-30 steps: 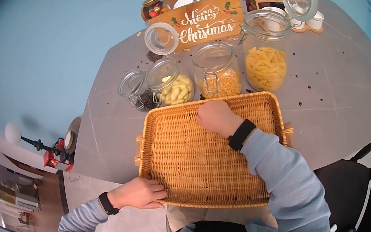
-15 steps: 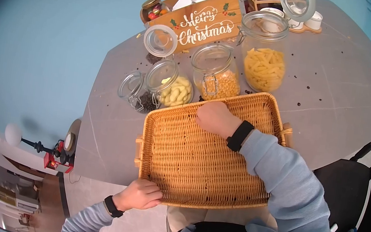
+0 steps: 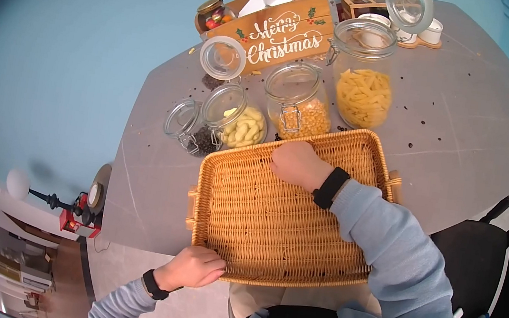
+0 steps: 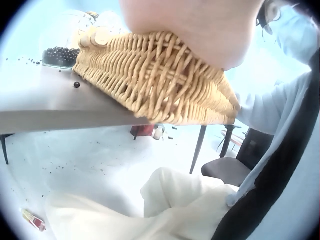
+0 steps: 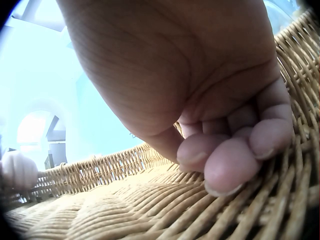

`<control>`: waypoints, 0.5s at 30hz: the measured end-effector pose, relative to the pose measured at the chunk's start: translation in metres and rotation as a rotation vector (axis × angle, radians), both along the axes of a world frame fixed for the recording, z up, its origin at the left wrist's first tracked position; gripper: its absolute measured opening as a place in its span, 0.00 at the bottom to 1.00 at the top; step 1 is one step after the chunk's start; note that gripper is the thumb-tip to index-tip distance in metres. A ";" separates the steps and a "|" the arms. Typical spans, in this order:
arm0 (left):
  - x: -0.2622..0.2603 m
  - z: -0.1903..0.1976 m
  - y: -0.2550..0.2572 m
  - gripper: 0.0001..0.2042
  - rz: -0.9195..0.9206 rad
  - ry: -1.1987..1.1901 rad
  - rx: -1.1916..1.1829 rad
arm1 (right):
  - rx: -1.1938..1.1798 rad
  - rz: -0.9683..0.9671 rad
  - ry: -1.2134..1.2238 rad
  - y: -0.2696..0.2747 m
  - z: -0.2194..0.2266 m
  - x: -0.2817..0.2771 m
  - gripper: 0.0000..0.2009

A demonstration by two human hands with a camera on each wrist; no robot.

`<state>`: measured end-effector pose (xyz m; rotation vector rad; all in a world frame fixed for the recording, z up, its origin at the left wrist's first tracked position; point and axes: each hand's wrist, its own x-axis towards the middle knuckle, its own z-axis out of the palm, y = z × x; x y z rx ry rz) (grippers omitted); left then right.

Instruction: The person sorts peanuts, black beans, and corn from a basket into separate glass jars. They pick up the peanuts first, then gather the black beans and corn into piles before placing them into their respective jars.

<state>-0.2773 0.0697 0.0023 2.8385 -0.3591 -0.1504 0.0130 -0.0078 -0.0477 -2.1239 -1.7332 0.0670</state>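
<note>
A shallow rectangular wicker basket lies tilted in the head view, its near edge out over the table's front edge. My left hand grips the rim at the near left corner; the left wrist view shows the woven corner under that hand. Inside the basket by the far rim is my right hand. Its fingers are curled, with fingertips right at the weave in the right wrist view, and no object shows among them. Beyond the far rim stand open glass jars of dark beans, pale peanut-shaped pieces, corn kernels and penne pasta.
A wooden "Merry Christmas" crate with tissues stands at the back, near a jar of colourful sweets. Several dark beans are scattered over the grey table; one bean lies beside the basket. A black chair is at the right.
My left hand has shifted slightly at the near left corner, and its fingers and thumb have drawn closer together on the rim. The right hand and basket have stayed nearly still.
</note>
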 end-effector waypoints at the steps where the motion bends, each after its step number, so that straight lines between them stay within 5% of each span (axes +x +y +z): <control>1: 0.002 0.003 -0.003 0.07 0.032 0.024 -0.003 | -0.005 -0.004 0.005 0.000 0.000 0.000 0.07; 15: 0.026 0.017 -0.012 0.19 0.152 0.367 0.105 | -0.021 0.004 -0.022 0.004 -0.003 0.000 0.06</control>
